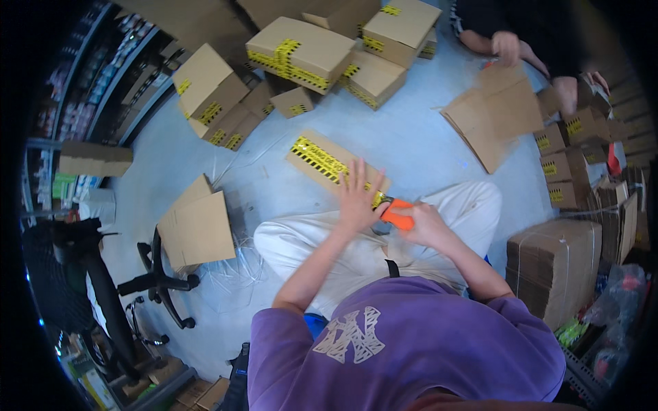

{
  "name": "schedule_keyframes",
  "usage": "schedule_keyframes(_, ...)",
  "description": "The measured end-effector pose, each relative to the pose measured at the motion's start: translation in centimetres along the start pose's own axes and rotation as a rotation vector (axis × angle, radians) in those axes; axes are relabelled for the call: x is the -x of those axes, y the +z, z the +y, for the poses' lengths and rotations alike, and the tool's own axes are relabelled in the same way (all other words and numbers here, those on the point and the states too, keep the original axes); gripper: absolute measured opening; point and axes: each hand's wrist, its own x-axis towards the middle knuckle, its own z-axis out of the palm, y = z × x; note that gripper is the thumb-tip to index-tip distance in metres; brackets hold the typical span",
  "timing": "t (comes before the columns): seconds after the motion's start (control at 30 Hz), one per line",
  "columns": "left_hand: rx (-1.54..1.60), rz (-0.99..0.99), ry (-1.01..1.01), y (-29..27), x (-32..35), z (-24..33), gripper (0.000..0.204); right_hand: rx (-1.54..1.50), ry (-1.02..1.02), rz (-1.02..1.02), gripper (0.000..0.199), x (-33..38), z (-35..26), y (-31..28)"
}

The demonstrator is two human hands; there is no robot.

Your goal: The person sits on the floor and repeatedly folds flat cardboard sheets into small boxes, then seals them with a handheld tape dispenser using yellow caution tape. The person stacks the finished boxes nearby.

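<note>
On the floor before my crossed legs lies a long, narrow cardboard box. A strip of yellow and black packing tape runs along its upper face. My left hand rests flat on the near end of this box, fingers spread over the tape. Gripped in my right hand is an orange tape dispenser, held at the box's near end beside my left thumb. The dispenser's front is partly hidden by my left hand.
Taped boxes are piled ahead. Flattened cardboard lies left, near a wheeled chair base. At far right a co-worker's hand is above a cardboard sheet. A strapped cardboard bundle stands to my right.
</note>
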Motion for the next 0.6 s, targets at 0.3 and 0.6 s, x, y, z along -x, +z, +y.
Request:
schedule_keyframes(0.3, 0.131, 0.352, 0.022, 4.4, 1.3, -3.8, 0.043, -0.235, 0.023, -0.164, 0.040, -3.4, -0.5, -6.7)
schedule_keyframes(0.6, -0.157, -0.381, 0.511, -4.7, 4.9, -16.6, 0.025, -0.094, -0.232, 0.211, 0.051, -6.3, 6.0, -2.7)
